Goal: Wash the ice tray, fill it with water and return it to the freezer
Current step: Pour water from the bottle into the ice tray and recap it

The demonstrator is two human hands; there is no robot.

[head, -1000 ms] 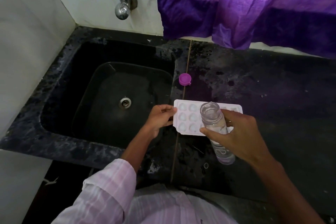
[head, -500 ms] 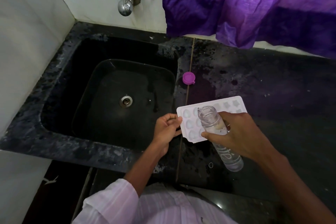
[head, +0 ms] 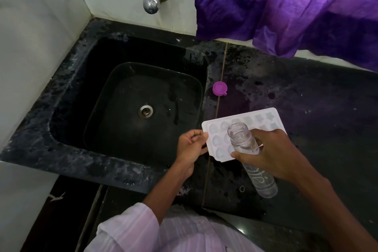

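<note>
- Filling looks to be the step in hand: the white plastic ice tray (head: 248, 119) with shaped cells rests, as far as I can see, on the black stone counter (head: 317, 108), just right of the black sink (head: 67, 96).
- The left hand (head: 190, 146) pinches the tray's left edge between thumb and curled fingers, steadying it.
- The right hand (head: 272, 154) is wrapped round a clear plastic bottle (head: 239, 135). The bottle is tilted so that its open mouth hangs over the tray's left-hand cells and its base points back toward the person.
- I cannot tell whether water is leaving the mouth; a little seems to sit in the neck.
- To do this well, tip the bottle gently so a thin stream lands in one cell at a time, and work along the rows rather than flooding the top.
- Hold the tray flat, because a lifted corner would let water run across the cells and onto the stone.
- Stop each cell just short of its rim, since the tray must then travel level to the freezer.
- A round purple cap (head: 219, 88) lies apart on the counter behind the tray, to hand for closing the bottle.
</note>
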